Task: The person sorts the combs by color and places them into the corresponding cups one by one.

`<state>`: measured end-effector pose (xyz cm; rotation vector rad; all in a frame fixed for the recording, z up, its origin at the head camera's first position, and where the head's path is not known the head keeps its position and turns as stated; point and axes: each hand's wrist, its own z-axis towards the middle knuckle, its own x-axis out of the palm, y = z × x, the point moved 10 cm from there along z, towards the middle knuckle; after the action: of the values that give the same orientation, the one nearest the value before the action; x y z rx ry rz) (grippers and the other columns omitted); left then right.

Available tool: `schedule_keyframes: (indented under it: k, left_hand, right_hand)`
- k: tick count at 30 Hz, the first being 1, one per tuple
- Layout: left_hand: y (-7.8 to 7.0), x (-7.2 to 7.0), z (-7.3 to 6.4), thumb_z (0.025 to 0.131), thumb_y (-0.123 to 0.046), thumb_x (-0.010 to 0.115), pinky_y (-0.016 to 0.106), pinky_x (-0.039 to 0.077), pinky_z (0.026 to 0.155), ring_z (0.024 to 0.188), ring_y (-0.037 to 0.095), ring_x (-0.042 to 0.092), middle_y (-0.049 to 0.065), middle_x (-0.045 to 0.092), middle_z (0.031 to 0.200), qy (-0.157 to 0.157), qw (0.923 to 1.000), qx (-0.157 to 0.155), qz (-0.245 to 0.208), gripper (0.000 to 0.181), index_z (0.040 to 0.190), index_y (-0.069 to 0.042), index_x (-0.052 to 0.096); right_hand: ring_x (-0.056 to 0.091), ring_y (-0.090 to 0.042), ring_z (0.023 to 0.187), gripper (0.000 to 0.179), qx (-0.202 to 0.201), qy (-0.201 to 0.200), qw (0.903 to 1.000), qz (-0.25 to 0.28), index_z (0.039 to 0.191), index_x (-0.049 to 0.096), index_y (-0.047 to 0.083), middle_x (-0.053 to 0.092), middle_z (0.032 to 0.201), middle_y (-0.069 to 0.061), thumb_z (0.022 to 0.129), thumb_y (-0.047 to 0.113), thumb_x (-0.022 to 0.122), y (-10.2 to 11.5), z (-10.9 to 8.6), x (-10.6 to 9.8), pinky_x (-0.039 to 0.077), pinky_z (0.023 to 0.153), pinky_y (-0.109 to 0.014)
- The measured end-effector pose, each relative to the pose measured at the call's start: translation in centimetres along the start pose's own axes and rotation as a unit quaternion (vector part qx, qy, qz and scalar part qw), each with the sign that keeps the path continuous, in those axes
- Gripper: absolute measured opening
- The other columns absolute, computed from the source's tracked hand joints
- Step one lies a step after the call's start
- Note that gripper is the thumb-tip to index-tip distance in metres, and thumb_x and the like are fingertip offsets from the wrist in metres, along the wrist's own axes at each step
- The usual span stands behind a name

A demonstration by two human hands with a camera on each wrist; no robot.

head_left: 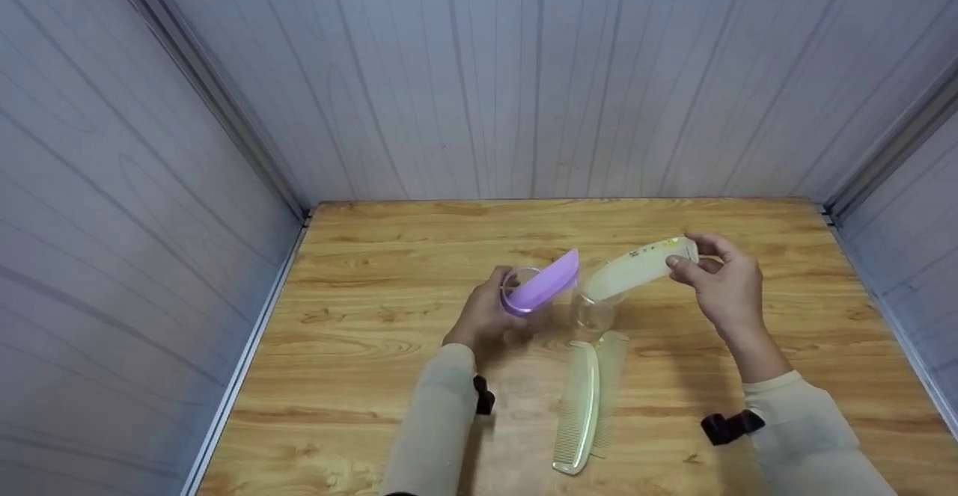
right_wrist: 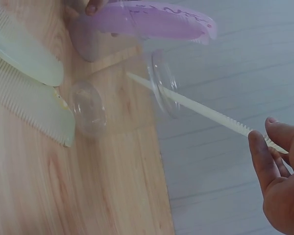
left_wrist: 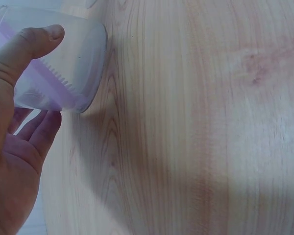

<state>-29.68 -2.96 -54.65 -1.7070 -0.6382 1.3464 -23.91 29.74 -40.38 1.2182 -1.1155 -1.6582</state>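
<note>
My left hand [head_left: 483,315] grips a clear plastic cup [left_wrist: 85,54] around its side, thumb across the front. Inside that cup a purple comb [head_left: 550,283] leans to the right, its upper end above the rim. Beside it on the table stands a second clear cup [head_left: 595,315]. My right hand [head_left: 724,283] pinches a pale cream comb [head_left: 636,268] by its upper end, between thumb and fingers. The comb slants down to the left, its lower end inside the second cup's mouth, as the right wrist view shows.
Two pale green combs, a thick-backed one [head_left: 589,406] and a flatter one [head_left: 615,361], lie overlapping on the wooden table [head_left: 359,316], nearer to me than the cups. Grey panel walls [head_left: 494,77] enclose the table at the back and both sides.
</note>
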Motion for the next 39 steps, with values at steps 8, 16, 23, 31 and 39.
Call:
schedule_keyframes:
  k: [8,16,23,31,39]
  left_hand:
    - [-0.1,0.1,0.1,0.065,-0.007,0.095,0.041,0.044,0.116,0.133,0.025,0.059,0.007,0.061,0.144,0.002,1.0,0.009,-0.002,0.096,0.146,-0.016,0.045]
    - [0.2,0.0,0.1,0.066,-0.006,0.095,0.041,0.042,0.118,0.134,0.026,0.057,0.007,0.061,0.145,-0.001,1.0,-0.004,-0.001,0.096,0.147,-0.017,0.044]
    - [0.3,0.1,-0.1,0.067,-0.004,0.093,0.041,0.043,0.117,0.135,0.025,0.057,0.008,0.06,0.146,0.001,1.0,-0.006,-0.004,0.094,0.145,-0.02,0.045]
    - [0.2,0.1,-0.1,0.064,-0.004,0.095,0.042,0.042,0.117,0.135,0.027,0.056,0.009,0.059,0.146,0.001,1.0,-0.003,-0.005,0.098,0.147,-0.016,0.044]
    - [0.6,0.1,0.0,0.065,-0.004,0.094,0.04,0.04,0.119,0.137,0.027,0.054,0.008,0.058,0.147,0.001,0.9999,-0.012,-0.005,0.1,0.148,-0.018,0.041]
  right_hand:
    - [0.069,0.0,0.087,0.053,0.005,0.019,0.9997,-0.017,0.141,0.058,0.0,0.061,0.123,-0.02,0.093,0.013,0.076,-0.8,0.2,1.9,0.061,0.079,-0.022]
    - [0.069,0.004,0.086,0.051,0.008,0.022,0.9987,-0.046,0.138,0.061,0.001,0.065,0.122,-0.022,0.092,0.014,0.078,-1.2,0.4,3.3,0.061,0.075,-0.02]
    - [0.067,0.007,0.079,0.048,-0.002,0.018,0.996,-0.087,0.134,0.065,0.003,0.068,0.118,-0.019,0.09,0.017,0.08,-1.2,0.3,4.3,0.06,0.067,-0.017]
    - [0.066,0.007,0.078,0.046,-0.007,0.011,0.9951,-0.098,0.13,0.067,0.002,0.071,0.115,-0.019,0.088,0.014,0.082,-1.6,0.3,5.0,0.059,0.065,-0.016]
    - [0.068,-0.007,0.085,0.047,0.009,0.028,0.9972,-0.069,0.133,0.064,0.002,0.067,0.117,-0.02,0.089,0.011,0.08,-2.2,0.2,5.5,0.063,0.064,-0.026]
